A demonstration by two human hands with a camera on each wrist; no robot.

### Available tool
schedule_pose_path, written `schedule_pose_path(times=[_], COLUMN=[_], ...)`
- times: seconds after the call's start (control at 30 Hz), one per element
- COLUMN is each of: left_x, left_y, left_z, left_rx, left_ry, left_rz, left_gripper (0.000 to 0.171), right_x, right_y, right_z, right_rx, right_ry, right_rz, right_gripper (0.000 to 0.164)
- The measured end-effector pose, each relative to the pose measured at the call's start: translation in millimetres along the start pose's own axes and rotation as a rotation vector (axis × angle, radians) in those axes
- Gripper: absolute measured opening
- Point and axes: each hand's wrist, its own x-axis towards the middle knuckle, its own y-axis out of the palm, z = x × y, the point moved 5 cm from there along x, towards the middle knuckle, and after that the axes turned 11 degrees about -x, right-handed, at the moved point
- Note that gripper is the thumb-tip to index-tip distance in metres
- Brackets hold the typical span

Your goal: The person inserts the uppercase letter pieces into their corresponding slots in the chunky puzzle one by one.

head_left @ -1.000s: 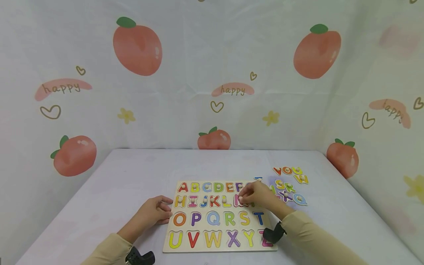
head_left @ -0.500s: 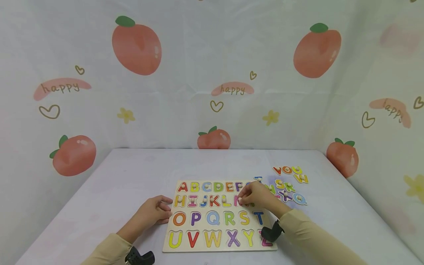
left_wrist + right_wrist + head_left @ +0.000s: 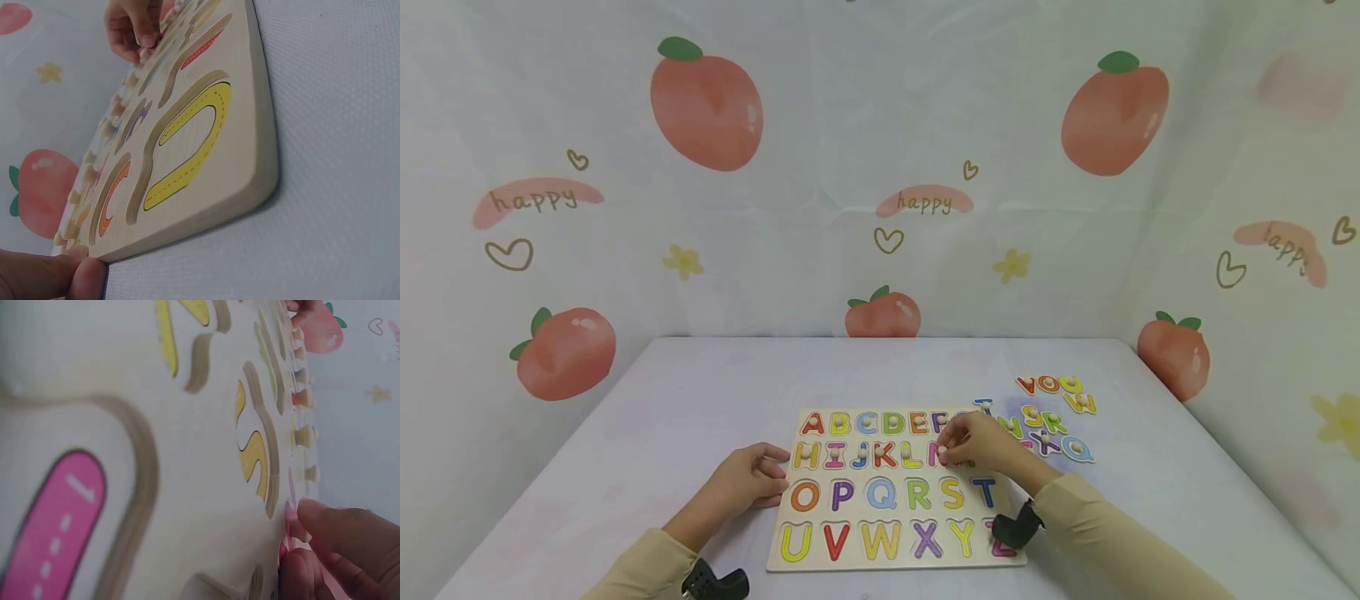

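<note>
A wooden alphabet puzzle board [image 3: 850,562] lies on the table, its top two rows filled with knobbed letters and its lower two rows showing printed recesses. My right hand [image 3: 981,446] is over the right end of the second row, thumb and finger pinching the small knob of the pink letter M piece [image 3: 933,454]. The right wrist view has the fingertips [image 3: 312,515] round that knob, low at the board's surface. My left hand [image 3: 748,479] rests against the board's left edge with relaxed fingers. In the left wrist view, its fingertips [image 3: 87,275] touch the edge near a corner.
Loose knobbed letters lie right of and behind the board, among them a red V [image 3: 1026,385], an orange O [image 3: 1048,383], a yellow W [image 3: 1081,403], a green R [image 3: 1054,422] and a blue Q [image 3: 1077,448]. The right hand partly hides others. A printed cloth backdrop [image 3: 820,275] stands behind.
Both hands keep nearly the same places. The right hand still pinches the letter M's knob; the head view has shifted very slightly.
</note>
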Motion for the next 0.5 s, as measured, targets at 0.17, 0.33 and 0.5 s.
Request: schedule_pose_path(times=[0.17,0.33,0.5], left_x=[-0.2,-0.2,-0.9], left_y=[-0.2,0.0,-0.7], left_z=[0.0,-0.7,-1.1], left_rx=[0.005,0.011,0.019], left_ry=[-0.002,0.001,-0.005], left_rz=[-0.003,-0.003,-0.004], left_gripper=[0.039,0.04,0.04], right_x=[-1.8,-5.3,-6.9], right_y=[-7.5,-27.8,-57.9], right_z=[-2.9,-7.3,-24.7], right_rx=[0.03,0.054,0.08], right_ry=[-0.01,0.001,-0.023], right_rz=[-0.027,-0.05,-0.097], right_gripper=[0.017,0.018,0.028])
